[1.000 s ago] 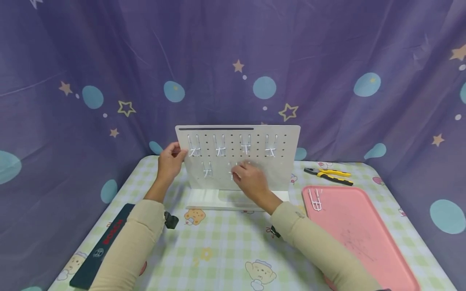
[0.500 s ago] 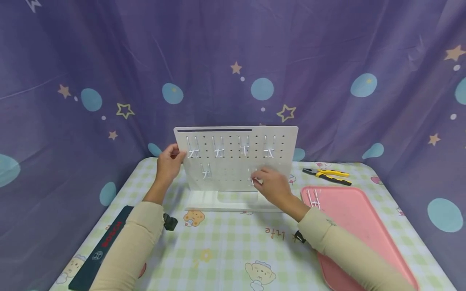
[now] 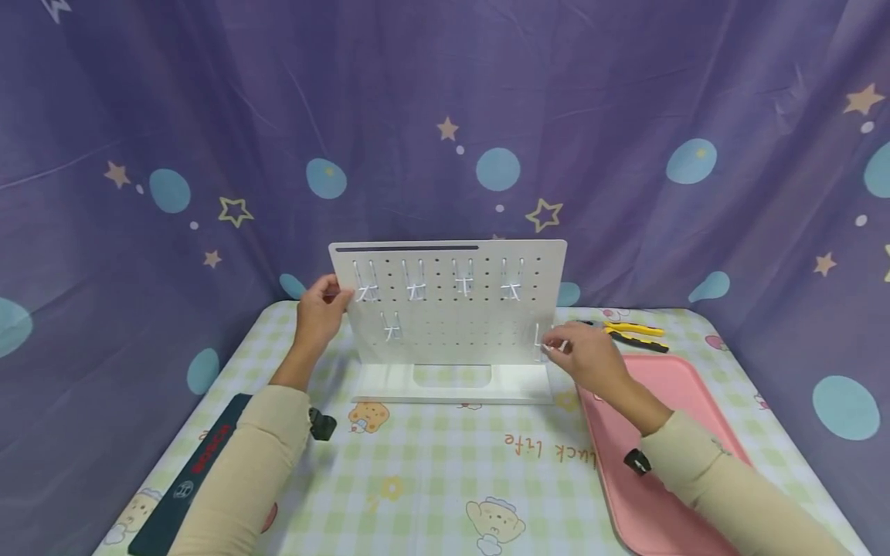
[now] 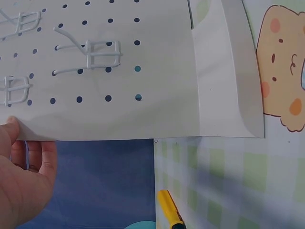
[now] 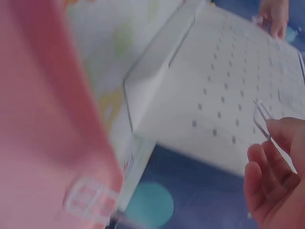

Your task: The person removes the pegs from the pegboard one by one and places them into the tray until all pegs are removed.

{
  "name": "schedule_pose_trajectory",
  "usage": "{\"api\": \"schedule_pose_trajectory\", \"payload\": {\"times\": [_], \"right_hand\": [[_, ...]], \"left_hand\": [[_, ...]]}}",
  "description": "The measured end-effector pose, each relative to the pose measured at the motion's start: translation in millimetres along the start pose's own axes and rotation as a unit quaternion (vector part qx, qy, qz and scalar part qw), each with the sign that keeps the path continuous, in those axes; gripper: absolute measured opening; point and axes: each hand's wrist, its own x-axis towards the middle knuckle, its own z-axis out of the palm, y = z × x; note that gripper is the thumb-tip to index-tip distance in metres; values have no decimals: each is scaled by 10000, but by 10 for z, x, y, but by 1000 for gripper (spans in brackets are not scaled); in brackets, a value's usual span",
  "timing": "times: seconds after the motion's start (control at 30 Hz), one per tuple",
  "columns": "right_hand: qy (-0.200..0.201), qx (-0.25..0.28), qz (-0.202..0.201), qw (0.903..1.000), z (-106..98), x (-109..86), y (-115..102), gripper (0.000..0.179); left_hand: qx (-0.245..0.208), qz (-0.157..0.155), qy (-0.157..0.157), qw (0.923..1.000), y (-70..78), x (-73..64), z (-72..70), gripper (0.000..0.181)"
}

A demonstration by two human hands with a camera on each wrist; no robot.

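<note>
Right hand: thumb and fingers pinched on a white wire hook. That hook sits at the lower right of the pegboard, near its side edge; can't tell if it touches the board. Left hand: clamped on the board's left edge, thumb on the front face, fingers behind. Pegboard stands on a white base. On it: four upper hooks in a row, one lower hook below them on the left. Further out: pink tray under the right forearm, blurred spare hook lying on it per right wrist view. Pliers beyond tray, yellow/black handles. Dark BOSCH case beside left sleeve, partly covered. Checked tablecloth underneath, purple curtain behind.
</note>
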Motion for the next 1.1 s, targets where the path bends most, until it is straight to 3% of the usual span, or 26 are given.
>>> {"api": "schedule_pose_trajectory", "payload": {"times": [0.4,0.6,0.77,1.1], "right_hand": [[-71,-21,505,9987,-523,-214,584,7],[-239,-98,754,9968,-711,-304,823,6],[-507,-70,852,9950,-696,-359,1047,5],[-1523,6,964,9836,-448,-536,1398,4]], "left_hand": [[27,92,75,9999,-28,-22,14,28],[0,-38,-3,10000,-22,-17,3,29],[40,-102,0,9999,-18,-11,-21,30],[28,-74,-80,9999,-24,14,-6,30]]}}
